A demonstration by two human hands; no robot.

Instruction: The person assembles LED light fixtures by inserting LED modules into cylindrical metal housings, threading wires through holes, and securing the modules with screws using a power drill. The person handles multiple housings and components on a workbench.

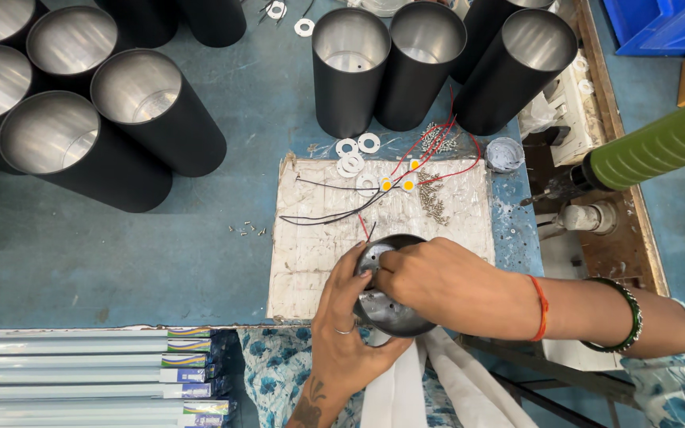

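- Left hand (348, 329) cups a dark round metal dish (386, 305) from below, fingers wrapped on its near-left rim; ring on one finger.
- Right hand (438, 281) lies over the dish's top, fingertips pinched down inside it; probably holding a small part, too hidden to tell.
- Dish sits at the near edge of a worn white mat (319, 254) on the blue table (120, 261).
- Just beyond the hands: red and black wires (334, 214), small yellow discs (398, 185), a pile of screws (434, 202), white rings (354, 158).
- Further out: upright black tubes (350, 71), more lying far left.
- Right of the right hand: green-handled drill (644, 154).
- Near left: stacked long boxes (81, 372).
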